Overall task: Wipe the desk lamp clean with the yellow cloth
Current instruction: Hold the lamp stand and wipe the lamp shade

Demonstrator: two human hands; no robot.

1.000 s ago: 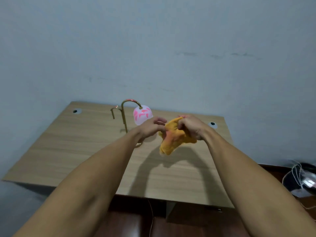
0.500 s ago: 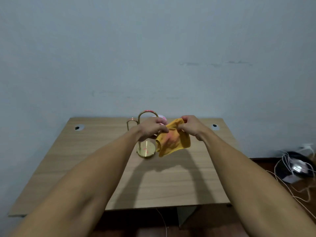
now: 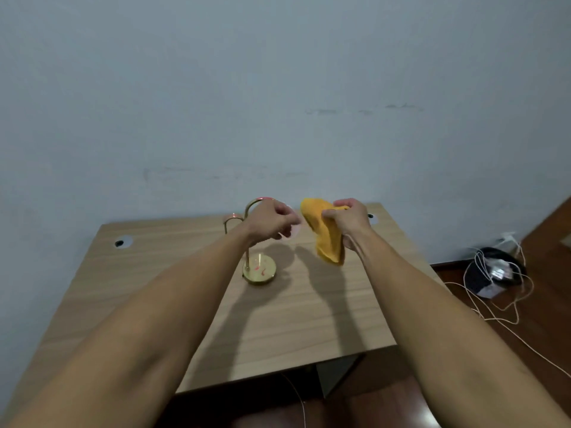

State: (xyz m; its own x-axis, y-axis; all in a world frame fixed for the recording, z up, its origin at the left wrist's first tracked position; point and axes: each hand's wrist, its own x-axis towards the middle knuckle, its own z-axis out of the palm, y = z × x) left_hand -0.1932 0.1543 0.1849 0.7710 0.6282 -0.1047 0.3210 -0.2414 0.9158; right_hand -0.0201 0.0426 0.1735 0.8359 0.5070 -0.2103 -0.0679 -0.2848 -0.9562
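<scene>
While both arms reach over the wooden desk (image 3: 278, 329), the desk lamp (image 3: 259, 268) stands upright on it. Just right of the lamp, the right hand (image 3: 350, 219) grips the yellow cloth (image 3: 327, 233) in the air. The left hand (image 3: 272, 222), loosely curled and holding nothing, hides the lamp's shade.

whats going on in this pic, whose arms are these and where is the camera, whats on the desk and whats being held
There is no machine here. The camera sits on a person's head and looks forward and down, so the two bare arms reaching into view are that person's own. Below them is a wooden desk against a pale wall. On it stands a small gold desk lamp with a round base and a curved stem. The left hand is curled in front of the lamp's top, hiding the shade, so I cannot tell if it grips anything. The right hand holds a yellow cloth bunched up, above the desk. A tangle of white cables lies on the floor at right.
</scene>
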